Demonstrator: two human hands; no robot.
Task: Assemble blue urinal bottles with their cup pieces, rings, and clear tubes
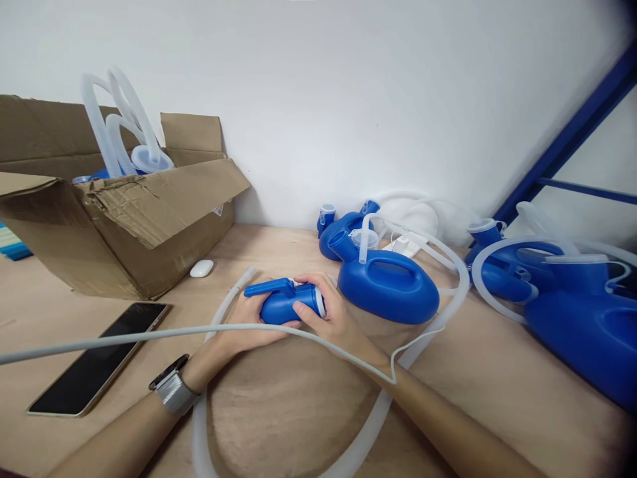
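Between both hands, just above the table, lies a short blue plastic urinal head (283, 307) with a flat handle pointing left and a white rim on its right end. My left hand (247, 320) wraps its left part from below, under the handle. My right hand (329, 312) grips the white-rimmed end, thumb on the near side. A translucent hose (371, 425) loops on the table under my forearms, and a thin grey cable (209, 328) crosses in front of my hands. Right behind my right hand stands a blue urinal bottle (393, 285) with a hose at its neck.
An open cardboard box (164, 232) at the left holds blue parts and hoses. A black phone (99, 365) and a white earbud case (202, 268) lie near it. Further blue bottles (587, 318) stand at right, by a blue metal frame (562, 146). A white wall closes the back.
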